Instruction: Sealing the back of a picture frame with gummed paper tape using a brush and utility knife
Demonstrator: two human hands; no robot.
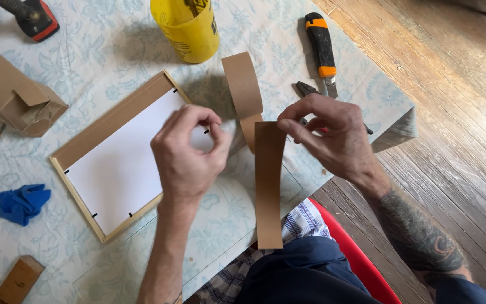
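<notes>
The table with a pale floral cloth fills most of the view, and the wooden floor lies to the right of it. On the cloth, left of the middle, lies a wooden picture frame face down, with a white backing board inside it. At the far edge stands a yellow can. A crumpled cardboard box lies at the far left.

A strip of brown paper tape hangs down from the hands in the middle, its lower end reaching near the person's lap; its upper part curls back in a loop toward the far side.

The left hand is above the right corner of the frame. Its fingers are curled and pressed together at the thumb tip, pinching something small and pale, but I cannot tell what it is. The right hand pinches the top right edge of the tape between thumb and forefinger; the other fingers are bent loosely.

A utility knife with an orange and black handle lies far right, with dark pliers just beside it. A blue cloth lies at the left.
</notes>
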